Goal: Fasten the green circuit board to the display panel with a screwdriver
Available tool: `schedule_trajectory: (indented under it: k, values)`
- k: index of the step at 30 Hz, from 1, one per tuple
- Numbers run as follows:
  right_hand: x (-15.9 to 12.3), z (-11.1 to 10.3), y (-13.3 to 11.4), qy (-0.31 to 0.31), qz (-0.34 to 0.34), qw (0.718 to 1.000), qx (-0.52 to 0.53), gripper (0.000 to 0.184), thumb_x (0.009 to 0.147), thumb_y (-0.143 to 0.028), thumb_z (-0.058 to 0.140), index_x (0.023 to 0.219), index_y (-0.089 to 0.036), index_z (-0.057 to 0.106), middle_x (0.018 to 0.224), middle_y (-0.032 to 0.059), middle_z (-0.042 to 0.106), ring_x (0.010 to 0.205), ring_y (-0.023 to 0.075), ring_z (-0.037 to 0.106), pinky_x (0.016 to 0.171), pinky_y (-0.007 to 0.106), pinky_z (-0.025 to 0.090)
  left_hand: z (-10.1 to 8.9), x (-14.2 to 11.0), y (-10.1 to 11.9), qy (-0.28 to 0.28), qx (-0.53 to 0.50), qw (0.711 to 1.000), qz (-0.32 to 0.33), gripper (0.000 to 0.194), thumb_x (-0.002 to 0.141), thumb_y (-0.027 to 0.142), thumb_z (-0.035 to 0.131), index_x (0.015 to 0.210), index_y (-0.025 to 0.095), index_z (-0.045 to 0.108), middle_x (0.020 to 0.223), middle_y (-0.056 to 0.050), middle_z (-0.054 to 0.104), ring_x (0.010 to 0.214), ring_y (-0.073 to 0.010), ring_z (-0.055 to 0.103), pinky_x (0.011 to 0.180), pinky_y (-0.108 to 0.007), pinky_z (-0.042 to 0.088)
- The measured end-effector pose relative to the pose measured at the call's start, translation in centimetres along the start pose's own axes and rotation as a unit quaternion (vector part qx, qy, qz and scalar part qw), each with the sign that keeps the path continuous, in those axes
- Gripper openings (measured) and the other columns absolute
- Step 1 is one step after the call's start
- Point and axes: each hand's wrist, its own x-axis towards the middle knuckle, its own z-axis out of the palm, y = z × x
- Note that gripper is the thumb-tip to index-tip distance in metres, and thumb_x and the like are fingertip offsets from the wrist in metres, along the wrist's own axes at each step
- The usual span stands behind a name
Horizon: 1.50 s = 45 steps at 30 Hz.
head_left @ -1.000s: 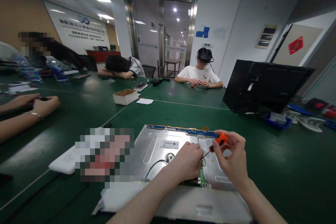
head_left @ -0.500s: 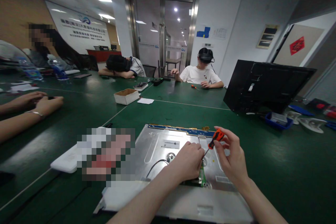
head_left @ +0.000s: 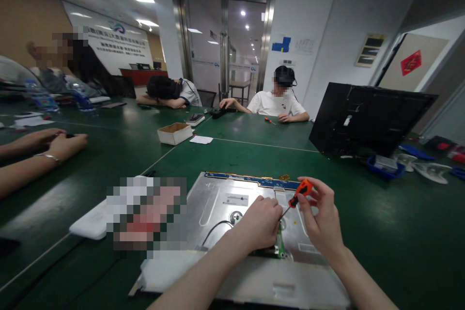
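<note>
While our left hand [head_left: 259,223] presses, curled closed, on the metal panel [head_left: 218,203] to keep it steady on the green table [head_left: 381,213], we see a small green circuit board [head_left: 279,247] beside it. Our right hand [head_left: 319,218] pinches the orange screwdriver [head_left: 300,193], tilted so the tip points down to that board.

The left hand [head_left: 260,223] covers the screwdriver [head_left: 297,197] tip and most of the green circuit board [head_left: 279,247]. A pixelated block [head_left: 146,215] hides part of the white tray [head_left: 87,225]. The metal panel [head_left: 218,203] near edge is cut off.
</note>
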Motion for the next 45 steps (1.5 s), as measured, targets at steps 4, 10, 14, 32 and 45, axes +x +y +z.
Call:
schedule_trajectory:
  k: [4, 10, 14, 32, 45]
  values:
    - [-0.1, 0.1, 0.4, -0.007, 0.018, 1.000, -0.001, 0.028, 0.116, -0.040, 0.050, 0.140, -0.027, 0.052, 0.125, 0.0129, 0.076, 0.085, 0.0215, 0.081, 0.059, 0.030, 0.068, -0.1, 0.0, 0.1, 0.000, 0.000, 1.000, -0.001, 0.009, 0.097, 0.016, 0.064, 0.101, 0.015, 0.071, 0.105, -0.015, 0.076, 0.102, -0.0315, 0.072, 0.091, -0.041, 0.053]
    - [0.1, 0.3, 0.3, 0.026, 0.005, 1.000, 0.010, 0.037, 0.108, -0.050, 0.068, 0.130, -0.028, 0.047, 0.117, 0.0094, 0.076, 0.080, 0.0215, 0.078, 0.053, 0.029, 0.066, -0.1, -0.1, 0.1, 0.004, -0.005, 1.000, -0.002, 0.006, 0.097, 0.016, 0.064, 0.099, 0.016, 0.070, 0.105, -0.015, 0.077, 0.103, -0.0320, 0.072, 0.090, -0.041, 0.053]
    - [0.4, 0.0, 0.1, 0.017, -0.021, 1.000, -0.011, 0.030, 0.110, -0.043, 0.065, 0.131, -0.028, 0.050, 0.116, 0.0086, 0.073, 0.078, 0.0198, 0.077, 0.053, 0.028, 0.067, -0.1, -0.1, 0.1, 0.005, -0.004, 1.000, -0.003, 0.006, 0.097, 0.015, 0.064, 0.098, 0.016, 0.070, 0.105, -0.015, 0.077, 0.103, -0.0322, 0.072, 0.089, -0.041, 0.052]
    - [0.6, -0.3, -0.2, 0.022, -0.006, 1.000, -0.011, 0.030, 0.109, -0.046, 0.065, 0.122, -0.028, 0.044, 0.107, 0.0077, 0.079, 0.069, 0.0195, 0.076, 0.049, 0.027, 0.064, 0.2, 0.0, -0.1, 0.001, -0.004, 1.000, -0.003, 0.006, 0.097, 0.016, 0.063, 0.099, 0.017, 0.070, 0.104, -0.015, 0.076, 0.102, -0.0329, 0.072, 0.090, -0.042, 0.052]
    - [1.0, -0.4, -0.5, 0.030, -0.046, 0.997, -0.047, 0.019, 0.110, -0.034, 0.063, 0.127, -0.028, 0.057, 0.115, 0.0073, 0.061, 0.080, 0.0183, 0.072, 0.054, 0.027, 0.066, -0.2, -0.1, 0.1, -0.003, 0.001, 1.000, -0.004, 0.009, 0.098, 0.016, 0.062, 0.101, 0.016, 0.071, 0.106, -0.014, 0.076, 0.103, -0.0317, 0.072, 0.091, -0.041, 0.053]
